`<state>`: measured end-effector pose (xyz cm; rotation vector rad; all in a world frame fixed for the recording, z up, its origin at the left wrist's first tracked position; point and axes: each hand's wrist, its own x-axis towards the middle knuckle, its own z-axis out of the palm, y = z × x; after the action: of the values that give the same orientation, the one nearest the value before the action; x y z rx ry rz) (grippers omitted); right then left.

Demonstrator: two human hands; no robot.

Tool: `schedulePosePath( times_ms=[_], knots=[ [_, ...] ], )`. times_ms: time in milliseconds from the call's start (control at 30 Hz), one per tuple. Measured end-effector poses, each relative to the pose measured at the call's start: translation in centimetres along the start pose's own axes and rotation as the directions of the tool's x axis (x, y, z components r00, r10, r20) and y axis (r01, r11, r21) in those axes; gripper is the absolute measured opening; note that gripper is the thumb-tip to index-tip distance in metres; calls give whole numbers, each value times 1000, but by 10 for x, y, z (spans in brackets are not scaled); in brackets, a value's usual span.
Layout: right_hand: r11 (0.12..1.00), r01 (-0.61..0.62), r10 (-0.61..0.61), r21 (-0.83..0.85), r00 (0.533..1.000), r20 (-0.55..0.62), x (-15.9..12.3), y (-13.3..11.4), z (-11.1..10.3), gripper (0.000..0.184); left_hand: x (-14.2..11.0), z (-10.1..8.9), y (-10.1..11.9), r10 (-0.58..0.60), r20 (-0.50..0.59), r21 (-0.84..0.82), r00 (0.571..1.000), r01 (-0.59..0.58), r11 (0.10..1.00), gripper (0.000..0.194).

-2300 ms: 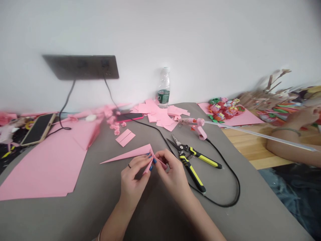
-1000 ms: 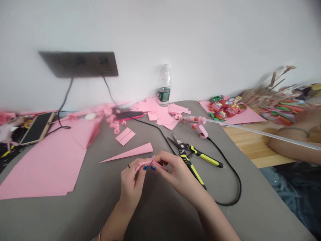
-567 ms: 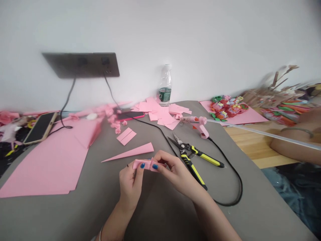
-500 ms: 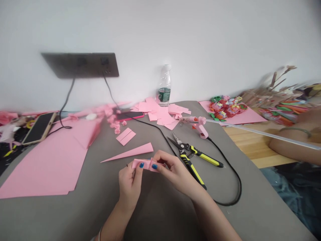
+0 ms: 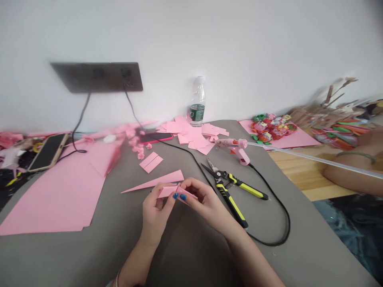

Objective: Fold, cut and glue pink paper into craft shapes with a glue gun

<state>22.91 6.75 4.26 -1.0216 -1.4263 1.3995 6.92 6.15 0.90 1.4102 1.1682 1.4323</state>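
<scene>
Held piece: folded pink paper (image 5: 166, 192), off the tabletop (image 5: 191, 259) by the look of it, between the two hands; a flap to 9 o'clock, another to 3, and what looks like a small upright fold where they meet.
Step, my reading: shaping or pressing that centre fold. Best done with thumbs close to the crease, fingers backing the paper, edges lined up before pressing hard; too firm a pull toward 9 and 3 could open the fold or tear it.
Left hand (image 5: 154, 209): thumb and fingers pinching the 9 o'clock flap, thumb on the near face; fingertips behind the paper mostly hidden.
Right hand (image 5: 205, 201): thumb and curled fingers pinching the 3 o'clock flap, thumb tip just beside the left one; other fingers tucked, not spread.
Paper cone (image 5: 155, 181): 10 o'clock of the piece, just behind the left fingers; contact unclear.
Creased rectangle (image 5: 151, 162): farther out, between 10 and 11.
Shears (image 5: 220, 174): around 3, blades apart.
Glue gun (image 5: 239, 150): 2 o'clock, trigger side lit red.
</scene>
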Motion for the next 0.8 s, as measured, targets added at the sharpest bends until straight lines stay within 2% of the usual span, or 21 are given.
schedulePosePath(
  times_ms=[233,400,500,667,800],
  knots=[
    [994,76,-77,-78,997,-9,-5,-5,10,16,2,-3,-3,102,-50,12,994,-102,995,14],
    [991,100,-98,-90,995,26,-11,-4,13,14,1,-5,-10,48,-33,-94,998,-51,994,14],
    [975,188,-185,-117,982,38,-18,-2,10,21,1,-6,-13,17,-46,-125,999,-23,992,17],
    [867,378,-346,-326,926,153,-22,4,4,39,2,-6,-10,22,-8,-179,1000,-23,984,15],
    [733,499,-474,-463,862,179,-17,7,2,24,2,-5,-5,8,72,-178,997,5,984,18]
  ],
)
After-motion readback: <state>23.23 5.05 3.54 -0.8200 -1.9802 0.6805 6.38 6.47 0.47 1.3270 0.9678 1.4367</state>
